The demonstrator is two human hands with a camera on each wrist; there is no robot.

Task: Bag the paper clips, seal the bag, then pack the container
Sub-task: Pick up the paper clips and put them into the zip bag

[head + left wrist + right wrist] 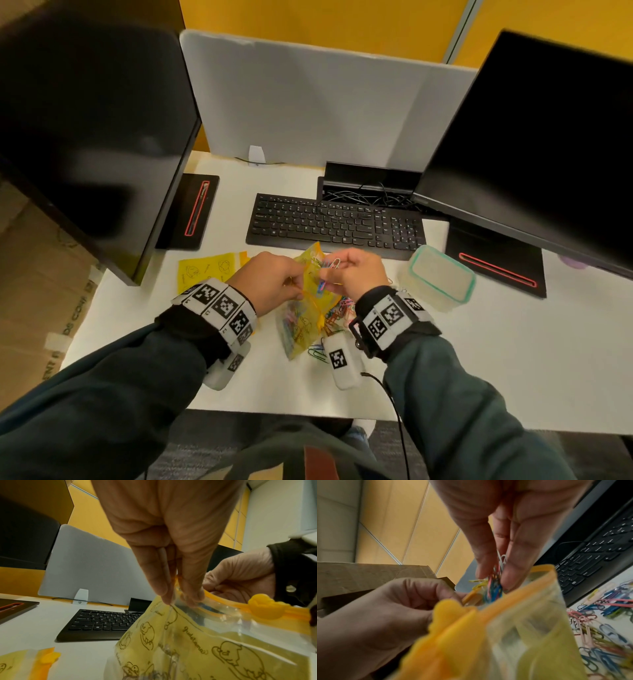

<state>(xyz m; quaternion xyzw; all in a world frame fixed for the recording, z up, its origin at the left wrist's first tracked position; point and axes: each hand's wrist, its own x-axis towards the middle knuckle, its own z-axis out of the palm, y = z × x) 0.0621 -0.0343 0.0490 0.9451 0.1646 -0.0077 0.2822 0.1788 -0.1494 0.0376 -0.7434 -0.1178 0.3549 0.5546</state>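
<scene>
Left hand [270, 281] pinching bag [308, 308] rim at desk [479, 370] centre; slider [264, 608] plain only from wrists. Right hand [356, 274] clamped on clips [494, 582] at bag mouth. Loose clips [607, 635] at 5 o'clock. Container [438, 277] at 3 o'clock, near desk's bare right edge.

Two yellow bags [310, 284] [209, 270], two monitors [89, 137] [534, 147] — one keyboard [335, 222], one container [440, 277], many paper clips [337, 313].
</scene>
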